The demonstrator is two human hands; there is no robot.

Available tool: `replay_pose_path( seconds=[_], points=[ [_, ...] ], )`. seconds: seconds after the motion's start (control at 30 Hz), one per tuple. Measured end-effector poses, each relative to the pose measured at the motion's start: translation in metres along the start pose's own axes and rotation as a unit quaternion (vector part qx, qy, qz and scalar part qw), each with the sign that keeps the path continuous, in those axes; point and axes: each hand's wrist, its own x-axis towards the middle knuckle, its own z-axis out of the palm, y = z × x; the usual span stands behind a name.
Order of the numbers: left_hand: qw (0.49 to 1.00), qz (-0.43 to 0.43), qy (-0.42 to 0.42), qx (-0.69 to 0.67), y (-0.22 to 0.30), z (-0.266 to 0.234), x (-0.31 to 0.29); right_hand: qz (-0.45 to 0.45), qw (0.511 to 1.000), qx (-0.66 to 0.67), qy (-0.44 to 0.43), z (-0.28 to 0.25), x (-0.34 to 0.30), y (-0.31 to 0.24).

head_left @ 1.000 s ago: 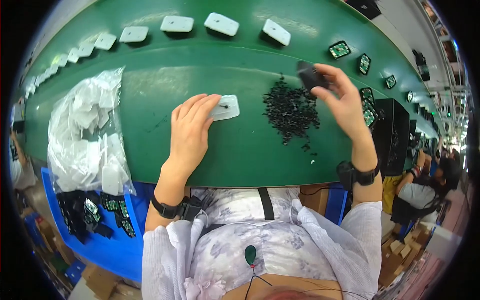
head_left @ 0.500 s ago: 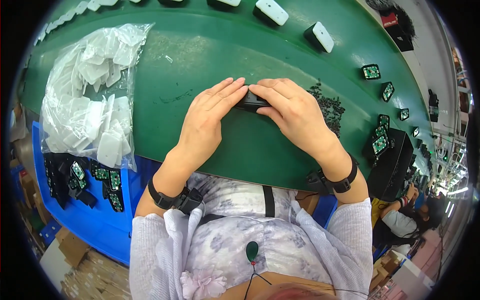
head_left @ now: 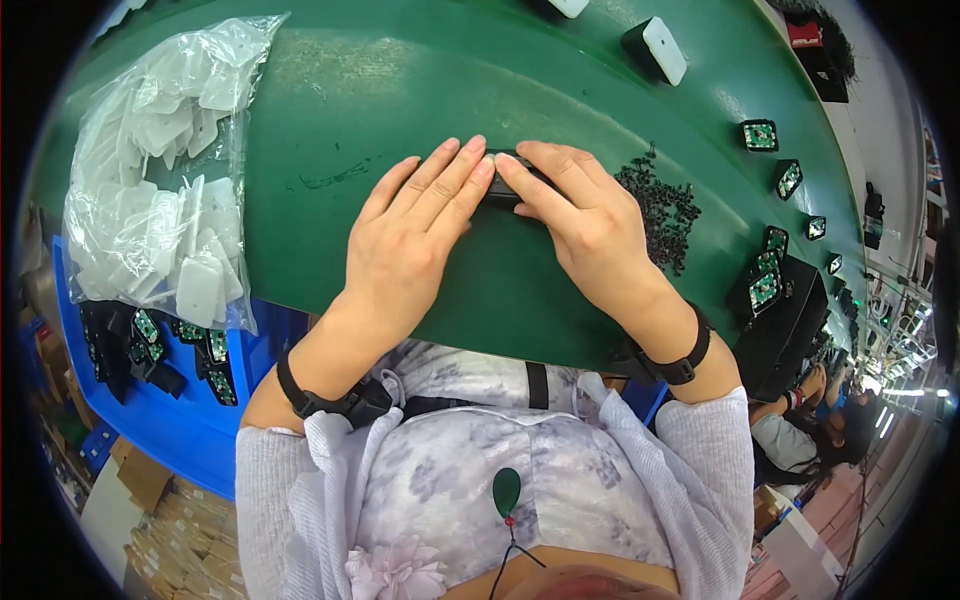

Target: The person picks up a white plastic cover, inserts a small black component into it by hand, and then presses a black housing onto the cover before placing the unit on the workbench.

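Note:
A small black plastic case [head_left: 503, 190] lies on the green table between my two hands, mostly covered by them. My left hand [head_left: 410, 225] presses on its left side, fingers long and close together, with the index fingertip and thumb side at the case. From the right, my right hand [head_left: 597, 215] grips the same case, its index finger laid over the top and its thumb low at the near side. Just beyond my right hand is a scattered pile of tiny black parts [head_left: 660, 210].
At left, a clear bag of white plastic plates [head_left: 165, 220] overlaps a blue bin [head_left: 150, 435] holding black cases with green circuit boards. A white-topped black case [head_left: 655, 50] stands at the far side. Cases with boards [head_left: 760, 135] line the right, near a black box [head_left: 790, 330]. Another person [head_left: 800, 430] sits right.
The view has shifted a little. My left hand's fingers have spread somewhat and its wrist lies farther left; both hands stay at the black case.

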Motion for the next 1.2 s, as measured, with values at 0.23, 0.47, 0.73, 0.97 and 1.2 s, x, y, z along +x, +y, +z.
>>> replay_pose_path(
  seconds=[0.23, 0.47, 0.73, 0.97, 1.2],
  points=[
    [0.995, -0.036, 0.087, 0.029, 0.000, 0.014, 0.027, 0.240, 0.922, 0.294, -0.077, -0.021, 0.021, 0.015],
    [0.753, -0.299, 0.033, -0.585, 0.018, 0.004, 0.017, 0.250, 0.810, 0.529, 0.018, -0.021, -0.001, -0.006],
    [0.799, -0.234, 0.020, -0.553, 0.037, -0.007, 0.013, 0.246, 0.824, 0.498, 0.110, -0.027, 0.000, -0.023],
    [0.952, -0.219, 0.209, -0.041, -0.041, -0.083, -0.005, 0.238, 0.867, 0.403, 0.172, -0.050, -0.003, 0.014],
    [0.900, -0.344, 0.197, 0.181, -0.247, -0.130, -0.059, 0.252, 0.936, 0.187, 0.158, -0.081, -0.016, 0.104]
  ],
)
